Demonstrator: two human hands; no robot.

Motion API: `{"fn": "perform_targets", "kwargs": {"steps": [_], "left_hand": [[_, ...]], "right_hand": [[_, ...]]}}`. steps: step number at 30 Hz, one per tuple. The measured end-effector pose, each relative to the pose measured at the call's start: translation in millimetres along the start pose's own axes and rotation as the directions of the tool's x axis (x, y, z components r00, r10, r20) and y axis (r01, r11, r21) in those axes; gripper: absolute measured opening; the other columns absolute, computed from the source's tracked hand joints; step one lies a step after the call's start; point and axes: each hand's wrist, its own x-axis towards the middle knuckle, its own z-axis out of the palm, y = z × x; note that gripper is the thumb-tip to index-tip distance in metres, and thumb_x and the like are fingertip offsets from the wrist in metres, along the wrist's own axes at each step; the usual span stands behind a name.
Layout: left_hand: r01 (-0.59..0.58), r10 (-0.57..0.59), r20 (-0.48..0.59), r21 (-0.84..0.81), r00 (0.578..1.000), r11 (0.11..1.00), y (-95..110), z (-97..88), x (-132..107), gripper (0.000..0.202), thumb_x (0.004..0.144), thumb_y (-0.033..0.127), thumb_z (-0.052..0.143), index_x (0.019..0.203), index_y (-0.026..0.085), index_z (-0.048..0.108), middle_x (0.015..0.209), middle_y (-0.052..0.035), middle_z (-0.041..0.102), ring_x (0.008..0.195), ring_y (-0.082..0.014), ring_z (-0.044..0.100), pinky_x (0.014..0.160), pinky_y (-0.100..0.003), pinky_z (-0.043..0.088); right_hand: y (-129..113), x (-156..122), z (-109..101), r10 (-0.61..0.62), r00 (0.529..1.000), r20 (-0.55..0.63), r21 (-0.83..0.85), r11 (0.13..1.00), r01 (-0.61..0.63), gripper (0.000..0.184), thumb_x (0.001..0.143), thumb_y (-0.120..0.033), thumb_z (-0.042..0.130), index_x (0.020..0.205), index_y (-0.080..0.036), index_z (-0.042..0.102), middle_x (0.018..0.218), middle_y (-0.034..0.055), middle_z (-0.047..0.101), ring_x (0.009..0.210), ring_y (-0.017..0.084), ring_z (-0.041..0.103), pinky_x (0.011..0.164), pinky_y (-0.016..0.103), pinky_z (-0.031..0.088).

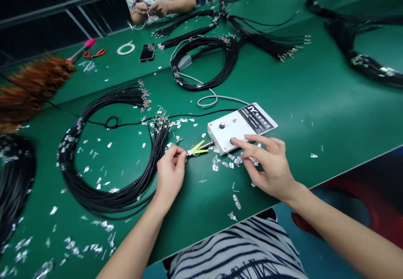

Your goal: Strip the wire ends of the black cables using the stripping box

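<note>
My left hand (pixel 170 170) is closed in a pinch on the end of a black cable, holding its thin wires at the yellow-green clip (pixel 197 148) that sticks out of a small white machine box (pixel 241 127). The cable belongs to a large looped bundle of black cables (pixel 107 161) lying to the left. My right hand (pixel 267 163) rests on the table beside the box with its fingers spread, the forefinger tip pressing a button on the box's front corner. It holds nothing.
Silver foil scraps (pixel 94 245) litter the green table (pixel 330 115). More black cable bundles (pixel 204 61) lie further back, with a phone (pixel 147 52), tape ring (pixel 126 48), red scissors (pixel 94 54) and a brown feather duster (pixel 31 82). A person's hands (pixel 151 8) work opposite.
</note>
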Motion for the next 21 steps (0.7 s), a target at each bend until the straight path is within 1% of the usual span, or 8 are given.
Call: {"fn": "perform_targets", "kwargs": {"steps": [4,7,12,14,16,17,19,21], "left_hand": [[-0.011,0.012,-0.018,0.025,1.0,1.0,1.5,-2.1,-2.8,0.014,0.081,0.029,0.057,0.072,0.019,0.054,0.059,0.0044,0.046,0.05,-0.0095,0.04,0.047,-0.021,0.027],[-0.003,0.004,-0.039,0.019,0.999,1.0,0.6,-6.8,-5.5,0.014,0.081,0.029,0.058,0.073,0.019,0.054,0.06,0.0044,0.046,0.05,-0.009,0.04,0.047,-0.021,0.028],[0.024,-0.031,-0.054,-0.113,0.998,0.993,2.7,-13.9,-13.6,0.017,0.081,0.033,0.062,0.075,0.018,0.056,0.063,0.0038,0.048,0.05,-0.008,0.04,0.045,-0.019,0.029],[0.03,-0.04,-0.057,-0.16,0.998,0.987,6.3,-15.4,-16.8,0.019,0.082,0.035,0.063,0.077,0.018,0.056,0.063,0.0038,0.048,0.048,-0.0075,0.041,0.044,-0.019,0.03],[-0.013,-0.005,-0.089,-0.192,0.996,0.981,10.2,-20.0,-17.8,0.02,0.083,0.037,0.064,0.084,0.019,0.057,0.067,0.0029,0.052,0.05,-0.0076,0.046,0.046,-0.019,0.036],[-0.057,0.033,-0.122,-0.2,0.992,0.978,11.5,-25.2,-17.3,0.021,0.084,0.038,0.065,0.091,0.019,0.058,0.074,0.0009,0.056,0.055,-0.0087,0.052,0.051,-0.02,0.042],[-0.152,0.116,-0.206,-0.168,0.972,0.974,11.1,-45.4,-15.0,0.031,0.084,0.041,0.065,0.107,0.022,0.055,0.098,-0.0056,0.063,0.079,-0.0148,0.065,0.07,-0.026,0.052],[-0.179,0.162,-0.31,-0.03,0.937,0.983,4.9,-80.3,-12.8,0.041,0.082,0.044,0.064,0.115,0.023,0.051,0.121,-0.0116,0.06,0.106,-0.0232,0.064,0.088,-0.036,0.052]], "right_hand": [[3.6,-0.4,8.5,-0.051,0.998,-0.04,-0.116,0.992,0.046,0.022,0.085,-0.002,0.059,0.084,-0.024,0.054,0.103,-0.0015,0.077,0.099,0.022,0.068,0.084,0.04,0.037],[7.2,1.9,9.4,-0.058,0.997,-0.057,-0.122,0.991,0.05,0.022,0.085,-0.003,0.06,0.084,-0.025,0.056,0.101,-0.0018,0.078,0.097,0.022,0.069,0.085,0.041,0.038],[-4.1,-1.4,5.4,-0.004,0.998,-0.07,0.052,0.999,0.008,0.02,0.086,-0.004,0.06,0.09,-0.024,0.058,0.104,0.0031,0.077,0.107,0.026,0.065,0.088,0.042,0.042],[-14.5,-6.8,5.3,-0.004,0.999,-0.041,0.141,0.99,0.009,0.02,0.087,-0.005,0.059,0.092,-0.024,0.058,0.105,0.0032,0.077,0.106,0.025,0.065,0.089,0.042,0.043],[-24.5,-13.1,6.9,-0.044,0.999,0.013,0.241,0.97,0.039,0.02,0.088,-0.004,0.056,0.093,-0.023,0.059,0.105,0.0029,0.077,0.102,0.021,0.067,0.087,0.04,0.045],[-28.5,-16.0,8.0,-0.073,0.997,0.039,0.288,0.956,0.059,0.02,0.088,-0.004,0.054,0.094,-0.022,0.06,0.105,0.0033,0.076,0.1,0.02,0.068,0.086,0.038,0.046],[-33.8,-20.3,10.1,-0.118,0.991,0.07,0.352,0.932,0.086,0.021,0.088,-0.002,0.053,0.096,-0.02,0.061,0.106,0.005,0.076,0.099,0.018,0.068,0.085,0.035,0.05],[-36.2,-22.1,11.1,-0.128,0.989,0.078,0.383,0.919,0.089,0.021,0.088,-0.002,0.052,0.096,-0.019,0.062,0.105,0.007,0.076,0.098,0.018,0.068,0.084,0.034,0.052]]}}
